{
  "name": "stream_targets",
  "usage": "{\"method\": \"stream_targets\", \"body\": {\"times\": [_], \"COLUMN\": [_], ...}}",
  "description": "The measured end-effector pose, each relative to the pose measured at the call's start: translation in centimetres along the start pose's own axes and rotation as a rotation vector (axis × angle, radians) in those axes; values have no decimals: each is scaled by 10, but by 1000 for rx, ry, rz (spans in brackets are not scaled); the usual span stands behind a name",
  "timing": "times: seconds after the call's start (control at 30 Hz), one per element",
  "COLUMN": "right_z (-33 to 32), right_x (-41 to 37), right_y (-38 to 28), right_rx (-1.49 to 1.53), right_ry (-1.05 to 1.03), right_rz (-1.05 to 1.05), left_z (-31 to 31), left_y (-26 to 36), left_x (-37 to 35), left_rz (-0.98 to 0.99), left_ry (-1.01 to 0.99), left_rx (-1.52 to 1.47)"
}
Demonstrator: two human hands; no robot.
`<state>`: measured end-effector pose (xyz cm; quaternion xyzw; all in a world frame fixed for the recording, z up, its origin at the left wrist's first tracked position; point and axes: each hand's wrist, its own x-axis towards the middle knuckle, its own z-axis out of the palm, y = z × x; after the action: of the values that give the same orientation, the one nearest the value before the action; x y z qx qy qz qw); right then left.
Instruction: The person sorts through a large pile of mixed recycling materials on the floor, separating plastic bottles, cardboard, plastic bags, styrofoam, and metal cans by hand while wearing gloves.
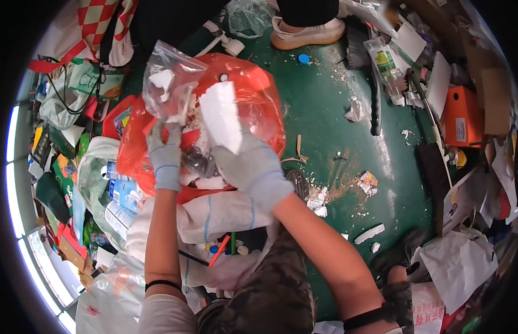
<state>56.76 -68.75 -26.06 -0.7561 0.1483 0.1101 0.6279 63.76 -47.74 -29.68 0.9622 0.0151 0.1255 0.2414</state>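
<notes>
My right hand, in a pale grey work glove, grips a jagged white piece of foam over an open red plastic bag. My left hand, gloved as well, is closed at the lower end of a clear plastic bag with white scraps inside. Both hands are over the red bag's mouth. Mixed litter and a clear crumpled plastic piece show between them. Below the hands lies a white woven sack with blue stripes, and several bottle caps show in its opening.
Foam bits and crumbs lie on the green floor, with a blue cap. A person's shoe stands at the top. Along the right are a brush, an orange box and piled waste. A sack of containers is left.
</notes>
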Motion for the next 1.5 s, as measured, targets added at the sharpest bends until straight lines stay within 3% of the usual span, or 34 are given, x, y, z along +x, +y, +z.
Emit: {"method": "stream_targets", "body": {"times": [0.07,0.13,0.17,0.2,0.23,0.33,0.37,0.4,0.47,0.5,0.6,0.73,0.8,0.83,0.87,0.93,1.0,1.07,1.13,1.17,1.27,1.33,1.37,1.4,1.5], "right_z": [-51,-106,-137,-166,-187,-216,-211,-197,-165,-151,-124,-160,-184,-191,-193,-179,-151,-126,-106,-95,-86,-96,-93,-92,-64], "right_x": [-29,-57,-59,-58,-62,-58,-59,-61,-73,-85,-110,-166,-218,-241,-265,-273,-253,-222,-195,-189,-179,-196,-217,-238,-281], "right_y": [18,41,62,96,107,178,183,187,208,202,192,191,219,239,261,275,276,255,224,225,211,202,232,247,279], "right_rx": [155,307,-74,-139,-636,-1086,-1156,-1218,-1317,-1337,-1277,-772,-637,-522,-684,-694,-884,-845,-803,-774,-605,-353,160,406,614], "right_ry": [107,310,475,562,665,506,403,288,234,210,124,573,823,867,780,653,660,679,650,675,536,681,879,958,1088], "right_rz": [9,-10,-112,5,75,291,394,499,482,424,355,234,413,725,871,1122,1075,1013,956,827,716,812,648,573,565], "left_z": [-5,-17,-22,-28,-30,-18,-4,7,41,68,141,185,176,180,187,194,183,183,187,185,181,181,178,176,184], "left_y": [-2,10,29,54,75,125,139,153,168,171,173,158,153,141,130,110,131,149,161,164,154,136,128,122,120], "left_x": [-9,-15,-21,-28,-36,-58,-70,-79,-100,-113,-150,-151,-135,-131,-133,-147,-169,-199,-228,-239,-228,-216,-212,-211,-223], "left_rz": [-37,121,149,178,213,445,428,493,553,475,270,469,475,434,357,192,338,379,474,514,510,477,487,492,701], "left_ry": [93,208,235,266,298,305,190,44,-238,-340,-616,-549,-513,-506,-539,-612,-618,-656,-691,-715,-793,-753,-733,-717,-791], "left_rx": [-84,18,13,12,17,-228,-448,-432,-370,-444,-478,-1,223,248,193,90,378,368,285,241,15,-111,-95,-79,-101]}}
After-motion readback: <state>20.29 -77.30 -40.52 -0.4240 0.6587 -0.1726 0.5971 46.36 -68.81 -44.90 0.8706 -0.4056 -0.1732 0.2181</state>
